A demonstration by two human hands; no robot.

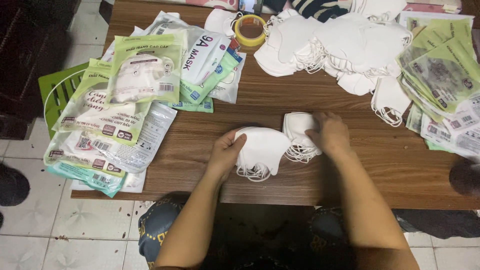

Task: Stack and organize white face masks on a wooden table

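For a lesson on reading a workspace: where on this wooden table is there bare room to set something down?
Bare wood shows on the brown wooden table along the near edge right of the right hand, and between the left hand and the green-and-clear mask packets. The far side is crowded: loose white masks, yellow tape roll, green packets.

A home packing station: low wooden surface (320,180) on a tiled floor (75,225), heaped white face masks (345,40), printed pouches (145,70), tape roll (250,30).

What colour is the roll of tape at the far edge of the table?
Yellow: the roll of tape shows clearly in the head view, lying flat on the wooden table.
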